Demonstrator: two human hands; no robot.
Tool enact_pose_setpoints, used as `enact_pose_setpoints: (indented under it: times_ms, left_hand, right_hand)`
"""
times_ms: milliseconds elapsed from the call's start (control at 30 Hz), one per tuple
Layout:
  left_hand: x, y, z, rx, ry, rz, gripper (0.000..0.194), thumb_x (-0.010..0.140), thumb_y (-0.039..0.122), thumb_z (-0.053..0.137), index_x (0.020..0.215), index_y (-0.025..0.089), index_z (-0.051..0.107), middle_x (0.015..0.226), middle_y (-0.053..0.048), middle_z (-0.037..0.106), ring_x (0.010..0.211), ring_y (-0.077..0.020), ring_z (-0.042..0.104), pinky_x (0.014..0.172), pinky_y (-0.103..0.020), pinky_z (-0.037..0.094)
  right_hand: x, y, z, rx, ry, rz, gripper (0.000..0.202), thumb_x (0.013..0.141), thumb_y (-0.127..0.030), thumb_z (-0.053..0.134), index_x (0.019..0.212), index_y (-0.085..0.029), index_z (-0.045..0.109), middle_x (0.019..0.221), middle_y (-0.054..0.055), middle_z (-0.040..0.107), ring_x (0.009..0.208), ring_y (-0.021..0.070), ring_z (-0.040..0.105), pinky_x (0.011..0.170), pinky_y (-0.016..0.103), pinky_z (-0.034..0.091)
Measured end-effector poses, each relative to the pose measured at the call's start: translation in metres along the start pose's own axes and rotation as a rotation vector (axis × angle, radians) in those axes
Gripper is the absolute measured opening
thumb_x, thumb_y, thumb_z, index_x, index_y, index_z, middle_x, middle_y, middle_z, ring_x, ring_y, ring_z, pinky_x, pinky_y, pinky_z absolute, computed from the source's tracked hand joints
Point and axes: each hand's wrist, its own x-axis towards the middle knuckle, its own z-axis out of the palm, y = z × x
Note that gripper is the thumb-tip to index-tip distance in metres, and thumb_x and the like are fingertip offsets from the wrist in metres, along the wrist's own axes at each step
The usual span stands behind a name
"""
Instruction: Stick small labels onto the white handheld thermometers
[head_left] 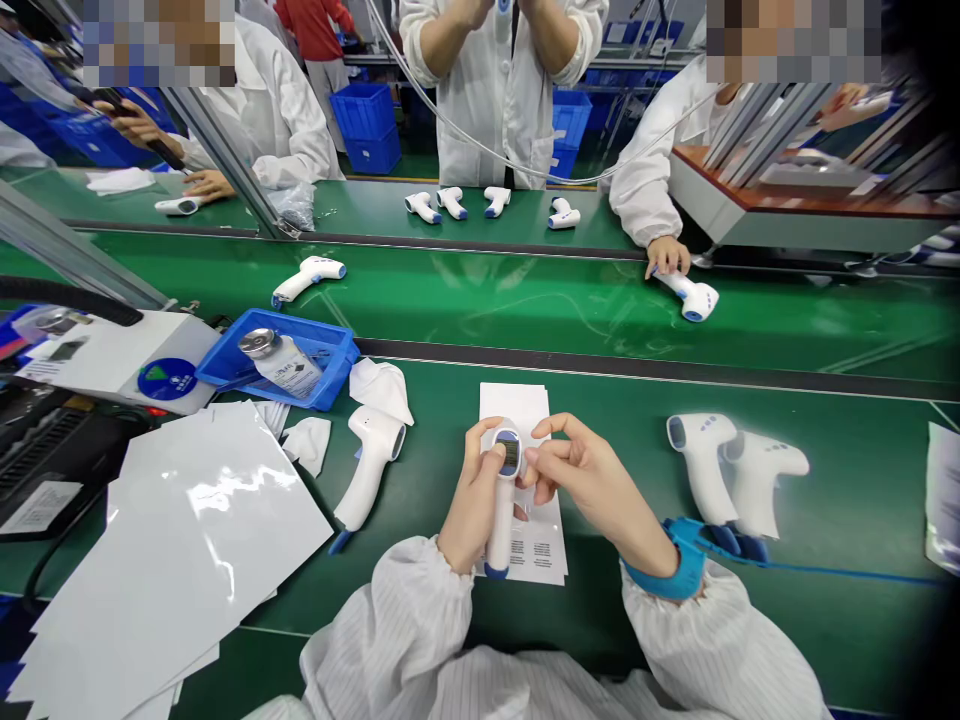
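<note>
My left hand (472,500) is wrapped round a white infrared thermometer (499,535) with a blue base, its thumb beside the small grey display. The thermometer stands with its handle toward me, above white printed sheets (551,555) on the bench. Close to the right side of the display is my right hand (581,470), its thumb and index finger bent with a gap between them and nothing visible held. A blue strap (679,560) circles my right wrist. Another thermometer (371,470) lies to the left; two more thermometers (701,465) (761,480) lie to the right.
A blue tray (330,390) holds a white bottle (281,360). Glossy white sheets (187,530) spread over the left side, near a white device (127,350). Across the green conveyor (480,300), co-workers handle thermometers; one hand (667,255) touches a thermometer (697,298) there.
</note>
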Motion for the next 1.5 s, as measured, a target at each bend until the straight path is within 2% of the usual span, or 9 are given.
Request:
enact_pose_setpoints:
  times_ms: [167, 433, 600, 867, 1067, 1200, 1267, 1367, 1500]
  left_hand:
    - [-0.006, 0.006, -0.002, -0.121, -0.125, -0.066, 0.053, 0.082, 0.021, 0.052, 0.131, 0.036, 0.035, 0.09, 0.001, 0.05, 0.064, -0.0102, 0.052, 0.052, -0.021, 0.047]
    - [-0.017, 0.003, 0.006, 0.037, -0.162, 0.093, 0.076, 0.062, 0.002, 0.049, 0.132, 0.029, 0.036, 0.077, 0.003, 0.052, 0.047, -0.0073, 0.043, 0.043, -0.021, 0.04]
    - [-0.018, 0.004, 0.006, 0.149, -0.084, 0.177, 0.077, 0.064, 0.003, 0.051, 0.134, 0.03, 0.034, 0.11, -0.005, 0.055, 0.083, -0.018, 0.059, 0.068, -0.03, 0.053]
    - [-0.015, 0.005, 0.003, 0.034, -0.115, 0.179, 0.081, 0.068, 0.001, 0.057, 0.136, 0.031, 0.027, 0.116, -0.005, 0.049, 0.103, -0.0227, 0.057, 0.083, -0.036, 0.05]
    - [0.002, 0.0, -0.004, -0.188, -0.138, 0.238, 0.097, 0.067, 0.0, 0.057, 0.144, 0.039, 0.013, 0.101, 0.001, 0.051, 0.08, -0.0129, 0.055, 0.074, -0.028, 0.047]
    - [0.012, 0.0, -0.01, -0.237, -0.161, 0.219, 0.103, 0.063, 0.002, 0.055, 0.145, 0.041, 0.007, 0.111, -0.002, 0.051, 0.081, -0.0143, 0.054, 0.066, -0.026, 0.045]
    - [0.019, 0.0, -0.015, -0.162, -0.125, 0.268, 0.103, 0.063, 0.003, 0.054, 0.146, 0.039, 0.006, 0.121, -0.004, 0.049, 0.099, -0.0188, 0.054, 0.08, -0.032, 0.045]
    - [0.03, -0.003, -0.024, 0.025, -0.03, 0.338, 0.093, 0.067, 0.006, 0.053, 0.147, 0.031, 0.011, 0.131, -0.007, 0.044, 0.126, -0.0226, 0.041, 0.106, -0.04, 0.03]
    - [0.038, -0.012, -0.03, 0.147, -0.033, 0.28, 0.069, 0.074, 0.011, 0.05, 0.139, 0.023, 0.032, 0.121, -0.01, 0.048, 0.125, -0.0243, 0.042, 0.107, -0.042, 0.03]
  right_hand:
    - [0.002, 0.001, 0.003, -0.372, 0.17, -0.364, 0.028, 0.078, -0.027, 0.069, 0.103, -0.025, 0.057, 0.112, 0.005, 0.06, 0.108, 0.0216, 0.057, 0.091, 0.037, 0.048]
    - [0.001, -0.01, 0.007, -0.408, 0.209, -0.47, 0.01, 0.089, -0.026, 0.059, 0.084, -0.025, 0.068, 0.09, 0.003, 0.069, 0.09, 0.0202, 0.063, 0.081, 0.035, 0.049]
    - [0.002, -0.007, 0.01, -0.308, 0.162, -0.394, 0.009, 0.086, -0.026, 0.061, 0.095, -0.025, 0.063, 0.103, 0.003, 0.065, 0.102, 0.0201, 0.06, 0.094, 0.037, 0.046]
    - [-0.002, 0.0, 0.005, -0.086, -0.152, -0.005, 0.071, 0.076, -0.031, 0.07, 0.137, -0.028, 0.035, 0.141, 0.009, 0.042, 0.127, 0.0256, 0.046, 0.106, 0.045, 0.039]
    - [0.009, 0.008, 0.007, 0.055, -0.372, 0.18, 0.053, 0.089, -0.046, 0.054, 0.136, -0.025, 0.042, 0.129, 0.007, 0.055, 0.116, 0.0222, 0.054, 0.105, 0.042, 0.039]
    - [0.023, 0.011, 0.01, -0.167, -0.409, 0.137, 0.041, 0.09, -0.045, 0.05, 0.123, -0.02, 0.051, 0.095, 0.005, 0.066, 0.087, 0.0209, 0.062, 0.082, 0.037, 0.05]
    - [0.037, 0.012, 0.006, -0.372, -0.332, 0.08, 0.033, 0.089, -0.039, 0.051, 0.114, -0.018, 0.055, 0.086, 0.004, 0.066, 0.076, 0.0197, 0.062, 0.072, 0.034, 0.05]
    - [0.077, 0.012, -0.007, -0.747, -0.04, -0.047, 0.035, 0.083, -0.033, 0.058, 0.116, -0.02, 0.054, 0.099, 0.006, 0.068, 0.083, 0.0214, 0.064, 0.074, 0.032, 0.047]
    - [0.164, 0.003, -0.027, -0.956, 0.213, -0.079, 0.051, 0.083, -0.031, 0.056, 0.13, -0.013, 0.044, 0.109, 0.013, 0.066, 0.093, 0.0257, 0.064, 0.079, 0.034, 0.047]
